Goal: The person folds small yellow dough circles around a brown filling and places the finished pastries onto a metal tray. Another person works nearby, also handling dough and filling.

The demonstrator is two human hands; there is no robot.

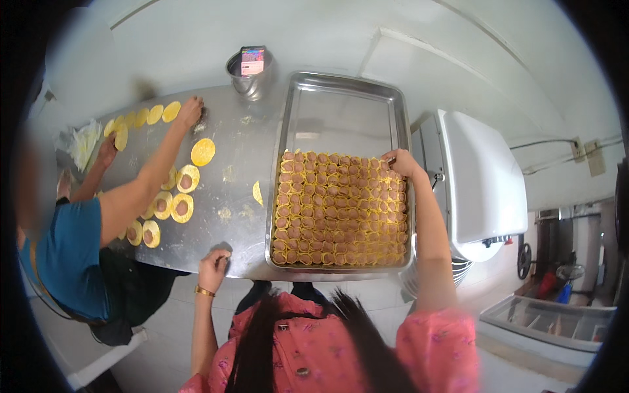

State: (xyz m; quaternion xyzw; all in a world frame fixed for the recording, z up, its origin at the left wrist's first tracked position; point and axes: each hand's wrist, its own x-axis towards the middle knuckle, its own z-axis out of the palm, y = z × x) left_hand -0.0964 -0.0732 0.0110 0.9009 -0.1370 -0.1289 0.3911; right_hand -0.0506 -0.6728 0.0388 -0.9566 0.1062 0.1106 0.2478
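Observation:
A large metal tray (347, 86) holds tight rows of open-topped dumplings (341, 216) with yellow wrappers and pinkish-brown filling. At the far right end of these rows, my right hand (405, 164) has its fingers pinched on a dumpling, which they mostly hide. My left hand (212, 270) is curled closed above the table's near edge, left of the tray. Whether something small sits in its fingertips, I cannot make out. Round wrappers topped with filling (182, 207) lie on the steel table (226, 177), left of the tray. One bare yellow wrapper (203, 152) lies beyond them.
At the left a co-worker in a blue shirt (75, 245) reaches over the table, one hand (191, 111) near a row of wrappers (154, 114). A metal pot (251, 84) with a phone (252, 60) stands at the back. A white machine (485, 177) is right of the tray.

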